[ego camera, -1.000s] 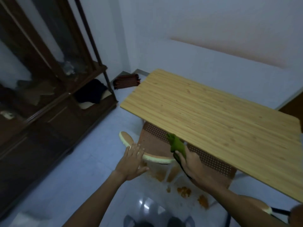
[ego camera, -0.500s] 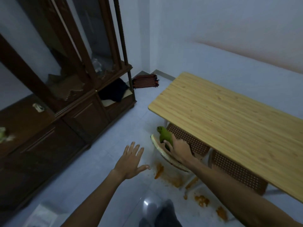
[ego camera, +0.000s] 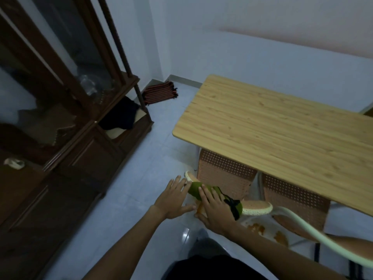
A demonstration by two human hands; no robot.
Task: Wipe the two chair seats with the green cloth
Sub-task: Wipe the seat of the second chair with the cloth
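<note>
1. We find the right hand [ego camera: 215,207] pressed flat on the green cloth [ego camera: 196,189], fingers spread over it, not clenched; the cloth lies on the front rim of the nearer chair [ego camera: 256,208].
2. The left hand [ego camera: 174,199] is open with nothing in it, fingertips touching the cloth's left end at the chair edge.
3. Both chairs are pushed under the wooden table [ego camera: 282,138]; most of each perforated seat [ego camera: 224,174] is covered by the tabletop. The second chair [ego camera: 292,197] sits just beside the first.
4. In our judgement, only the rim is being reached. The chair should be drawn out first, the free hand steadying its frame.
5. We advise flat, overlapping strokes from back to front, with steady palm pressure.
6. Orange stains [ego camera: 256,227] mark the floor below; wiped dirt should be gathered in the cloth, not pushed off the edge.
</note>
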